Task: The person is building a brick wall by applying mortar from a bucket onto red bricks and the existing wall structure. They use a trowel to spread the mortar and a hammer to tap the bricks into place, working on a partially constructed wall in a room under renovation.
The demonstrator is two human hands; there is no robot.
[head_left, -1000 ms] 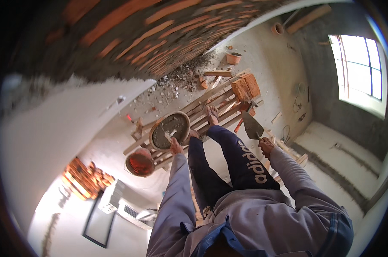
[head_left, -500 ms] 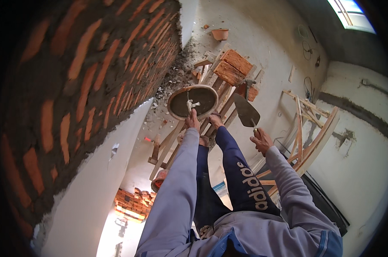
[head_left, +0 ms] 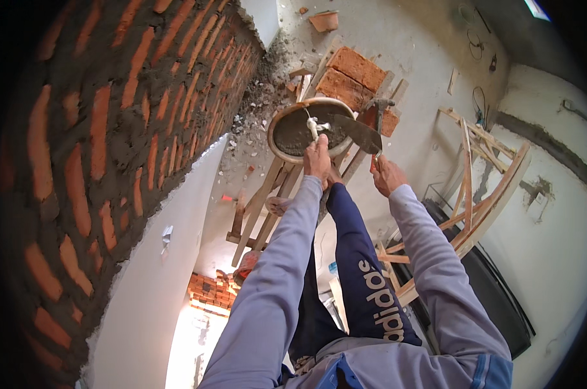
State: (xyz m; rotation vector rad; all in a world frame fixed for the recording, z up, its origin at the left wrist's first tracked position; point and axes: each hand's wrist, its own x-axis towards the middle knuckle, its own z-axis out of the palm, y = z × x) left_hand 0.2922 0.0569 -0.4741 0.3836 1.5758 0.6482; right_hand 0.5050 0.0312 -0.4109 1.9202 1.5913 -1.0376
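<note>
Head view: arms (head_left: 258,301) outstretched, left fingers (head_left: 317,145) on bowl (head_left: 272,134), right fingers (head_left: 379,171) around trowel (head_left: 358,133).

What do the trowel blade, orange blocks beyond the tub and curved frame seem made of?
Trowel blade: probably steel, dull grey, thin and flat. Orange blocks: likely fired clay, matt, rough-faced. Curved frame: apparently unpainted wood, pale tan strips.

Left hand (head_left: 316,158) had hold of a white wrap (head_left: 314,127) over a roundish tub (head_left: 281,153) of grey mortar (head_left: 290,136), right hand (head_left: 388,176) was gripping a trowel (head_left: 358,134), blade out across the tub's right rim. Couple of bricks (head_left: 352,76) sat up at the plank platform's (head_left: 261,211) far end.
</note>
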